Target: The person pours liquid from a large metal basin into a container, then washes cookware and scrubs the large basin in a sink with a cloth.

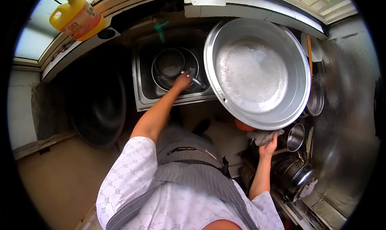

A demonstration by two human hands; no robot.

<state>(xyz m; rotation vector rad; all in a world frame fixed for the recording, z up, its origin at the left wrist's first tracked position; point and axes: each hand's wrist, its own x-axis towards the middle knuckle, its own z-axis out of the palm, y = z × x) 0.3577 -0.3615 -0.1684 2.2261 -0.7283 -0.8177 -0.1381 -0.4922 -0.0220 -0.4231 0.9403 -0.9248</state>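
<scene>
My left hand (183, 81) is closed around the metal handle of a round, dark pan (169, 62). The pan is in the stainless steel sink (138, 89), over a larger round vessel whose rim (196, 61) shows around it. My right hand (268, 147) grips a greyish cloth (268, 137), just below the near rim of a big aluminium basin (253, 77). That basin rests tilted to the right of the sink, and only a little worn sheen shows inside it. Its rim partly hides an orange-red object (243, 125).
A yellow pump bottle (76, 17) stands on the ledge at upper left. Left of the sink is a large dark tub (100, 105). A small steel bowl (296, 137) and stacked pots (293, 177) line the right side. Something green (161, 29) hangs at the sink's back.
</scene>
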